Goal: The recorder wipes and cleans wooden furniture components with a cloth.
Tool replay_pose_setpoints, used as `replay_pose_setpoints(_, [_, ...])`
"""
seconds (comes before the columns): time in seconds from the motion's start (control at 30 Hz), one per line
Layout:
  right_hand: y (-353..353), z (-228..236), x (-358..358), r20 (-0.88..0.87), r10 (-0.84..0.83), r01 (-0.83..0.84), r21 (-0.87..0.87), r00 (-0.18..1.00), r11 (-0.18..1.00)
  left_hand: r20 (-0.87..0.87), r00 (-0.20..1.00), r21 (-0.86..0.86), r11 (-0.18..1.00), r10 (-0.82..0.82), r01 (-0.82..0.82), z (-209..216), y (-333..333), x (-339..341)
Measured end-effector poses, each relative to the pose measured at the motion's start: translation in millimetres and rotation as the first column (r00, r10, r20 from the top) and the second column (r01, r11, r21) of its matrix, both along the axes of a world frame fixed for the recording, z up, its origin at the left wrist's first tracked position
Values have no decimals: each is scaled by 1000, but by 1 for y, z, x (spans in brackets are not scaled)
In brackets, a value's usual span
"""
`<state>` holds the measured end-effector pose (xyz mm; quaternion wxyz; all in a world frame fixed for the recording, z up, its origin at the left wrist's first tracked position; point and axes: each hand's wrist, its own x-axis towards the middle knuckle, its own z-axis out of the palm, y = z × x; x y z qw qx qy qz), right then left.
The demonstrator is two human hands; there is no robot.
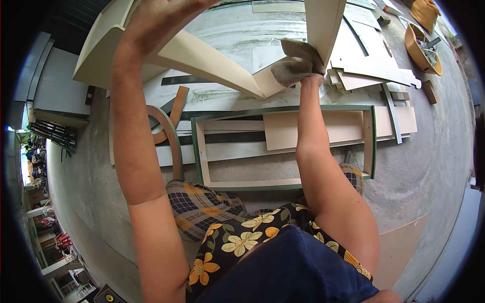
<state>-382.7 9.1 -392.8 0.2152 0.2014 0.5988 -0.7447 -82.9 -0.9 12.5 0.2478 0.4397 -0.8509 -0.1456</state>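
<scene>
In front of me stands a cream board frame, its long panel [212,58] slanting down to a low corner and another panel [326,25] rising at the right. My left hand [166,17] reaches over the frame's left part at the top of the view; its fingers run out of the picture. Low against the right panel, my right hand [314,79] is closed on a grey-brown cloth [292,72]. The cloth is bunched up, partly folded over the fingers, and rests by the frame's inner corner.
A green-edged rectangular frame [247,186] lies close to my knees. To its left is a curved brown wooden piece [175,139]. Loose white boards [374,76] are piled at the right, with a yellow tub [438,64] beyond. Black rods [53,134] lie far left.
</scene>
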Motion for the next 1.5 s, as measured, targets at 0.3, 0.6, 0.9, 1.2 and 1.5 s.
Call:
replay_pose_setpoints(0.3, [56, 20, 46, -615, 7, 240, 318, 788, 917, -16, 1000, 14, 1000, -9, 10, -4, -19, 4])
replay_pose_setpoints(0.6, [16, 92, 68, -652, 709, -50, 726, 268, 686, 28, 999, -4, 1000, 27, -27, -10, -18, 13])
replay_pose_setpoints(0.9, [10, 188, 36, -624, 772, -166, 779, -119, 604, -30, 999, -45, 999, -17, 15, -8, -9, 12])
replay_pose_setpoints(1.2, [-14, 19, 57, 15, 912, -504, 829, -410, -241, -47, 997, -121, 991, -60, 53, -4, 30, -3])
replay_pose_setpoints(1.5, [27, -8, 115, -211, 950, 46, 973, -228, 227, -143, 978, 3, 989, -149, 151, 4, 15, 4])
